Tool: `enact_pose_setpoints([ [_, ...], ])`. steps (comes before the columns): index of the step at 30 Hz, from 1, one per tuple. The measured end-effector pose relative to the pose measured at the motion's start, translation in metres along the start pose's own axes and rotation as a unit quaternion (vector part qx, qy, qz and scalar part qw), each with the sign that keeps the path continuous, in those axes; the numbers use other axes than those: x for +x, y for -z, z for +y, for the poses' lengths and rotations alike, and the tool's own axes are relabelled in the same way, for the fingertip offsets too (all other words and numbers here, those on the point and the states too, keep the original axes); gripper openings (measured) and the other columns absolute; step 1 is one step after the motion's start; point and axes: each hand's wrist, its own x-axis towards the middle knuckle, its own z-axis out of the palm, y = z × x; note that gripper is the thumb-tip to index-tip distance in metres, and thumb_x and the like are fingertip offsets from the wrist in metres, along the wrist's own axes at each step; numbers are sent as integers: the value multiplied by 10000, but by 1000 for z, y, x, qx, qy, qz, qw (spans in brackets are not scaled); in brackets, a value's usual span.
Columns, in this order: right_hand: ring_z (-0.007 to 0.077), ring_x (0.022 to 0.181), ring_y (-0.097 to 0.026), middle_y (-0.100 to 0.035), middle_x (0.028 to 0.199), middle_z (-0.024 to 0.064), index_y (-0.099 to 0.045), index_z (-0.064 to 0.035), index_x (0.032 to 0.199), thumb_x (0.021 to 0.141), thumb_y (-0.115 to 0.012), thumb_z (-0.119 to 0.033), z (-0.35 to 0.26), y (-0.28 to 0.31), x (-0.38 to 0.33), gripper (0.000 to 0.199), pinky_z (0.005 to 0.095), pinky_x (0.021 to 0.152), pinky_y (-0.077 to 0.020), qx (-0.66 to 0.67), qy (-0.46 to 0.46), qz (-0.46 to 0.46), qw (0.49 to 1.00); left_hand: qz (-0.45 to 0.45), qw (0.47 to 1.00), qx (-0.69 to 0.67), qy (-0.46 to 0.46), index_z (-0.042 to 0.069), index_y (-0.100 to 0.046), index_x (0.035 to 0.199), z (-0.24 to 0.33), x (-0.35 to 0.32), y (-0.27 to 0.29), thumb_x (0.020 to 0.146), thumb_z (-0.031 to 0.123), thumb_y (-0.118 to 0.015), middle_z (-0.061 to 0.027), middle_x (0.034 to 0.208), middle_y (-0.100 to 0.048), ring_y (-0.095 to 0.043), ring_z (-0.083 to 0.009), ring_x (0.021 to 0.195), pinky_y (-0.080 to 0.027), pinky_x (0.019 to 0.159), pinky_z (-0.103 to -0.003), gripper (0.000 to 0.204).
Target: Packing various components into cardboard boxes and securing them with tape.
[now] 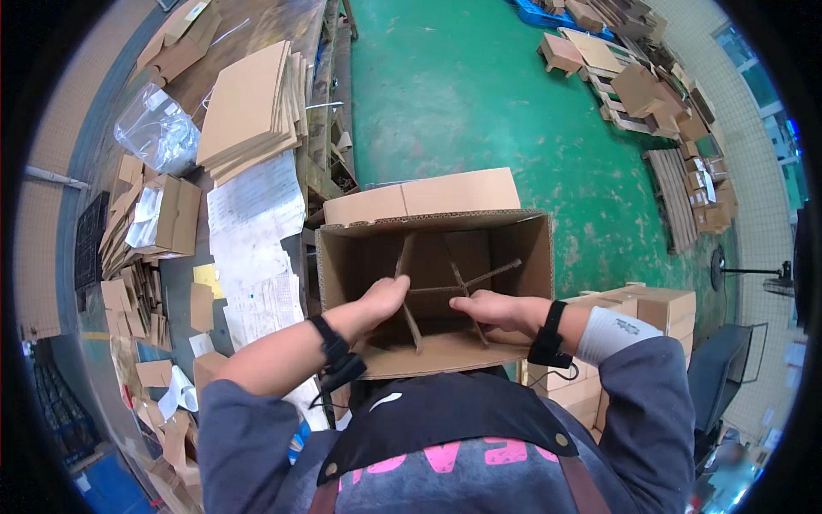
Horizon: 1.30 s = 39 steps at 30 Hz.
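An open cardboard box point(521, 244) stands in front of me with its mouth facing up. Inside it is a cardboard divider point(435, 290) of crossed strips, sitting somewhat askew. My left hand point(383, 300) is closed on the divider's left cross strip, thumb on top. On the right strip, close to where it crosses the middle one, my right hand point(490, 308) grips with the thumb over the edge. The lower fingers of both hands are partly hidden by the strips and by the hands themselves.
To the left, a workbench carries a stack of flat cardboard sheets point(248, 103), a clear plastic bag point(158, 128), written papers point(257, 214) and a small open box point(178, 218). Closed cartons point(664, 313) are stacked at my right. Pallets point(672, 201) and a fan point(717, 259) stand farther right.
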Motion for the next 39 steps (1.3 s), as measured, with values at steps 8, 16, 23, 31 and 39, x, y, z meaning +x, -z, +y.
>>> enact_pose_setpoints([
  [8, 348, 806, -656, -660, 789, 182, -673, -31, 844, 858, -595, -409, -68, 31, -56, 386, 446, 744, -535, -499, 211, 239, 806, 125, 982, -86, -108, -74, -331, 1373, 41, -48, 50, 898, 361, -581, -259, 1304, -502, -461, -321, 1260, -374, 1029, -369, 691],
  [16, 365, 1394, -228, -301, 1471, 208, -338, -114, 1432, 837, -553, -580, -83, -20, 85, 786, 624, 1052, -261, -628, 337, 178, 678, 241, 839, -396, -287, -23, -465, 1292, 9, -229, 69, 964, 213, -469, -159, 1243, -573, -567, -223, 1116, -427, 920, -327, 405],
  [23, 407, 1427, -38, -76, 1546, 209, -217, -73, 1473, 780, -615, -584, -24, -47, 170, 948, 607, 1109, -98, -622, 439, 143, 633, 565, 637, -491, -182, -41, -462, 1265, -72, -355, -66, 953, 268, -493, -218, 1196, -577, -589, -283, 1082, -444, 925, -367, 440],
  [31, 229, 1286, -435, -437, 1401, 185, -307, 22, 1427, 943, -556, -138, -103, -21, -52, 568, 343, 1040, -367, -281, 211, -128, 927, 699, 578, -345, 242, 5, -498, 1241, -272, -339, -188, 831, 289, -705, -162, 1149, -584, -585, -264, 1001, -467, 828, -343, 540],
  [39, 286, 1157, -526, -507, 1306, 167, -418, 17, 1349, 991, -471, -248, -70, -111, -233, 448, 370, 959, -426, -394, 408, 112, 816, 623, 538, -81, 562, -15, -332, 1358, -417, -361, -214, 756, 536, -659, -220, 1348, -396, -373, -392, 1231, -308, 988, -500, 878],
])
